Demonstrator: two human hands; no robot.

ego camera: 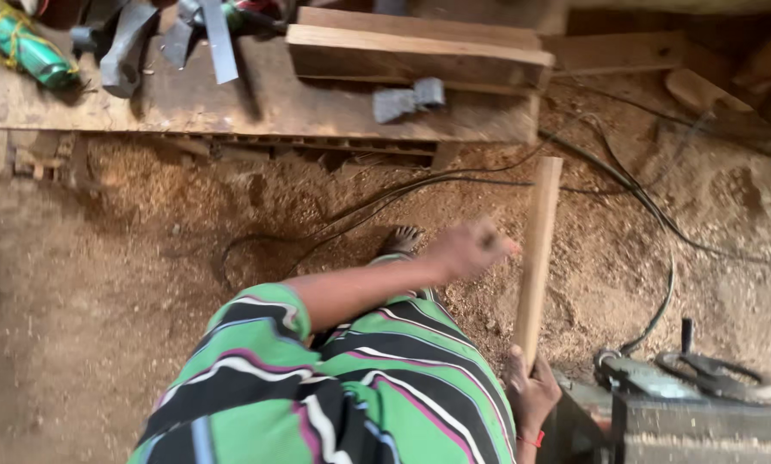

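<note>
Holding is done by the right hand (pixel 532 391): I see its fingers closed around the lower end of a long wooden stick (pixel 536 258), close to the bottom of the view. From there the stick goes up and a little to the right, over the sawdust floor (pixel 102 283), and its far end comes near the edge of the low wooden platform (pixel 231 107). I see a red band on the wrist of this hand.

My left hand (pixel 467 249) is stretched forward, just beside the middle part of the stick. It is blurred, so I cannot tell if it is open or closed, or if it touches the wood. The arm comes out from a short sleeve of a shirt with green, black and pink stripes (pixel 360 387). A bare foot (pixel 400 241) stands in the sawdust, just behind this hand.

Black cables (pixel 643 202) run across the floor behind the stick and curve down to a dark machine (pixel 686 404) at the lower right. On the platform lie a thick wooden block (pixel 420 51), a small grey metal piece (pixel 407 99), some grey metal tools (pixel 128 47) and a green object (pixel 24 47) at the far left.
</note>
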